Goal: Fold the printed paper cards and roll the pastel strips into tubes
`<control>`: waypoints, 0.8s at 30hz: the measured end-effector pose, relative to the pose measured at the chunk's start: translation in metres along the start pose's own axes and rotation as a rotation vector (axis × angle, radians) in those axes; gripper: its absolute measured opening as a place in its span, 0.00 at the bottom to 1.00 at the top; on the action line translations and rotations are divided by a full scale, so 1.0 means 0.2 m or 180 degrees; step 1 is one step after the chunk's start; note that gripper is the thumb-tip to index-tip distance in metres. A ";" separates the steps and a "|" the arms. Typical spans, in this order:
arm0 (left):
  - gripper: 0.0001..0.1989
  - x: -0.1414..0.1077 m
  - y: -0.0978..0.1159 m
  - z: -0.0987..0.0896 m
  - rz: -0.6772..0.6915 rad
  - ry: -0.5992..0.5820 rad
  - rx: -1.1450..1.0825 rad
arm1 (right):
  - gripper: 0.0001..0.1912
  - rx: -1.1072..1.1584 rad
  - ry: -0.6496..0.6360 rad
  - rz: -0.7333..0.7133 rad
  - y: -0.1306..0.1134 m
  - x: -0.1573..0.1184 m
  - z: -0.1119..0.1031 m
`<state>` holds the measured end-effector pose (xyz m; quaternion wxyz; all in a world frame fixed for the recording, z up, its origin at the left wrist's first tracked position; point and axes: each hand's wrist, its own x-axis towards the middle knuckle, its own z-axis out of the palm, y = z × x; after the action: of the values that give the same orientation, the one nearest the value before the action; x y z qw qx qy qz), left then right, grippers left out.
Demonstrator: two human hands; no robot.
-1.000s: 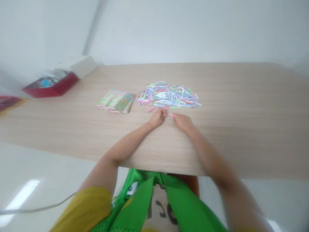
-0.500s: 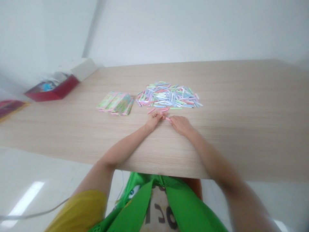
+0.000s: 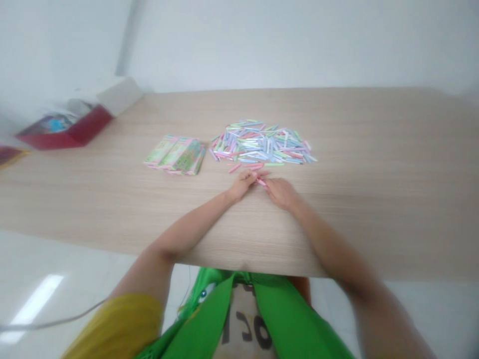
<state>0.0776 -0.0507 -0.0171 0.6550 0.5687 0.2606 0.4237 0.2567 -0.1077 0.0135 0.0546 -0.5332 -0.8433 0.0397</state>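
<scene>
In front of me my left hand (image 3: 241, 185) and my right hand (image 3: 280, 192) meet just above the tabletop. Between them lies a slim pink pen-like stick (image 3: 261, 182), pinched at one end by each hand's fingertips. Whether it is one piece or two is too blurred to tell. Just beyond my fingers rest a few loose pink sticks (image 3: 235, 168) and a light green one (image 3: 274, 164). Behind these spreads a heap of pastel sticks (image 3: 264, 144) in blue, purple, green, pink and white.
Left of the heap stand flat green-and-pink printed packs (image 3: 174, 154), stacked and leaning together. A dark red open box (image 3: 80, 130) with mixed items sits at the far left, beside a white box (image 3: 120, 95). The wooden table (image 3: 374, 174) runs back to the wall.
The view has shifted slightly, moving the boxes left and up in the picture. My fingers have turned a little around the pink stick, and both hands stay close together.
</scene>
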 end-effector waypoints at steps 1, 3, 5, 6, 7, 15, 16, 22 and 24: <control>0.25 0.00 0.01 0.00 0.0028 -0.0054 0.0008 | 0.20 -0.0006 -0.0001 -0.0010 0.00 0.00 0.00; 0.24 -0.01 0.03 0.01 0.0082 -0.0140 0.0094 | 0.20 -0.0017 0.0007 -0.0034 0.01 0.00 0.01; 0.23 -0.02 0.05 0.03 0.0148 -0.0167 0.0200 | 0.21 -0.0012 0.0045 -0.0058 0.00 0.00 0.01; 0.23 -0.02 0.06 0.03 0.0181 -0.0165 0.0225 | 0.21 -0.0003 0.0067 -0.0058 0.00 0.00 0.02; 0.22 -0.03 0.07 0.04 0.0208 -0.0156 0.0226 | 0.22 0.0012 0.0085 -0.0048 0.00 0.00 0.02; 0.20 -0.03 0.06 0.03 0.0171 -0.0056 0.0093 | 0.23 0.0180 0.0121 0.0077 -0.04 0.00 0.01; 0.21 -0.03 0.06 0.02 0.0205 -0.0007 0.0009 | 0.24 0.0190 0.0148 0.0112 -0.04 0.00 0.01; 0.19 -0.04 0.00 0.05 0.0348 0.0251 -0.0412 | 0.23 0.0616 0.0285 0.0184 -0.04 -0.01 0.02; 0.19 -0.04 -0.02 0.07 0.0404 0.0399 -0.0446 | 0.23 0.0823 0.0387 0.0178 -0.04 -0.02 0.03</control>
<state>0.0864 -0.0642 -0.0185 0.6474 0.5093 0.2343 0.5163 0.2505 -0.1137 0.0084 0.1727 -0.5464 -0.8111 0.1171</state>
